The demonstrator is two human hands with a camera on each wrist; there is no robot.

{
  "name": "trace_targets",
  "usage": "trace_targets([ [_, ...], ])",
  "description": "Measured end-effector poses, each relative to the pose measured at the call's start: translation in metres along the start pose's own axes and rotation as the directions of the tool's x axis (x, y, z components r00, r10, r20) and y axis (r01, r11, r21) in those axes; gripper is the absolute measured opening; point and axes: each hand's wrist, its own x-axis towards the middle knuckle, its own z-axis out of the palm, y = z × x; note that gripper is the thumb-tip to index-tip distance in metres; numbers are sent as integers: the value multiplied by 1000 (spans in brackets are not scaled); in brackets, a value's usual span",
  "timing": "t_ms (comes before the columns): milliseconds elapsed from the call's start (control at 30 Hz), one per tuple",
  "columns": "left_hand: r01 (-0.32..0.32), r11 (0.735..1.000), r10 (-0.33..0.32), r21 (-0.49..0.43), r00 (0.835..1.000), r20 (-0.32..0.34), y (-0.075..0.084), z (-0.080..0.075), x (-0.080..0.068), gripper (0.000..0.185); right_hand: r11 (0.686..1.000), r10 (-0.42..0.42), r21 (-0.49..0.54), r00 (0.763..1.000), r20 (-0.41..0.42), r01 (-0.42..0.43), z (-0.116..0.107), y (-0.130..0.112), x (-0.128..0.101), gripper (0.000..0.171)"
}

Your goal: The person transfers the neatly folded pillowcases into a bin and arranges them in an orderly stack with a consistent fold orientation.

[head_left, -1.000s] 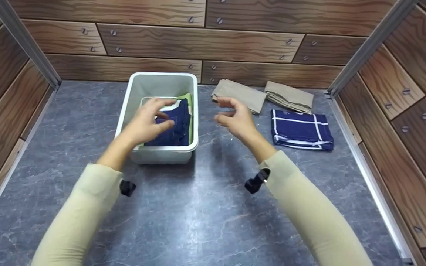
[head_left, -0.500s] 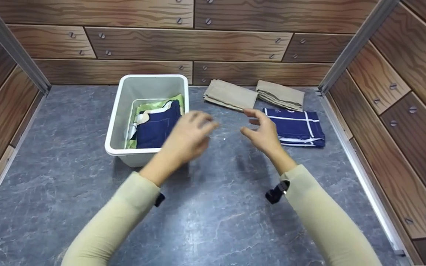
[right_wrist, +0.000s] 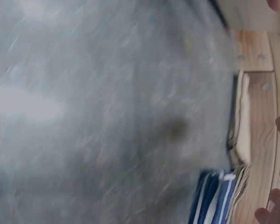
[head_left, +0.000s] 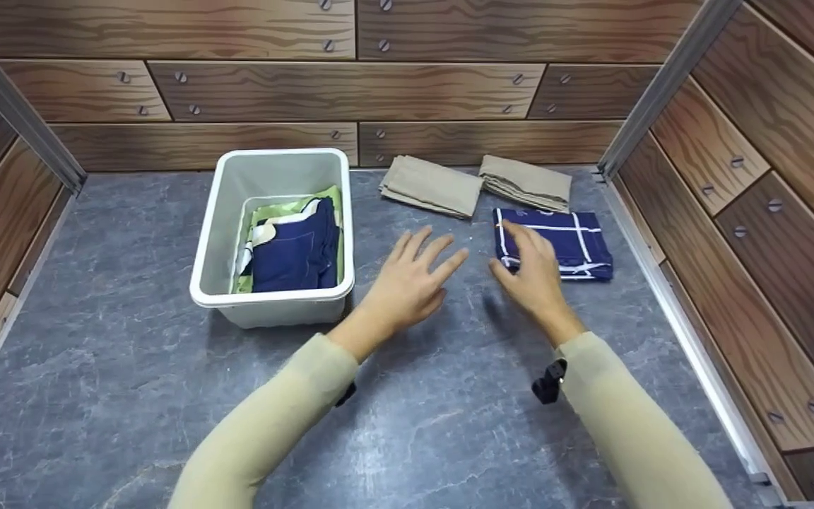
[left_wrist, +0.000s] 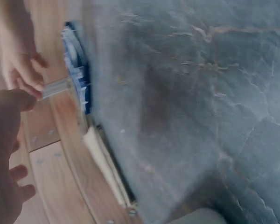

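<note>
- I see the folded navy cloth with white stripes [head_left: 554, 242] lying flat on the grey tabletop [head_left: 131, 367], right of centre in the head view, just below the two folded beige cloths [head_left: 476, 185].
- My right hand [head_left: 534, 272] is the nearer one: its fingertips lie over the cloth's left edge, at or just above it; I cannot tell if they touch. The fingers are loosely extended, gripping nothing.
- My left hand [head_left: 410, 283] hovers left of it, between the cloth and the white bin [head_left: 203, 233], fingers spread and empty, pointing up and to the right toward the cloth.
- The cloth's long side runs left to right across the frame.
- Both wrist views are blurred; they add only a striped blue edge.
</note>
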Motion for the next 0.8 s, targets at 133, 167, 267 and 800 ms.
trace_targets([
  [133,19,998,-21,52,999,29,6,16,11,69,998,50,-49,999,-1,-50,1,14,-6,75],
  [167,25,998,-28,62,999,45,8,20,13,70,996,70,-60,998,5,-70,1,17,-7,76],
  [267,41,996,-50,83,992,114,16,30,22,72,987,134,-96,991,31,-130,0,26,-11,77],
  [800,134,991,-132,28,879,458,74,72,65,87,936,271,-269,953,137,-228,-7,57,-28,57],
])
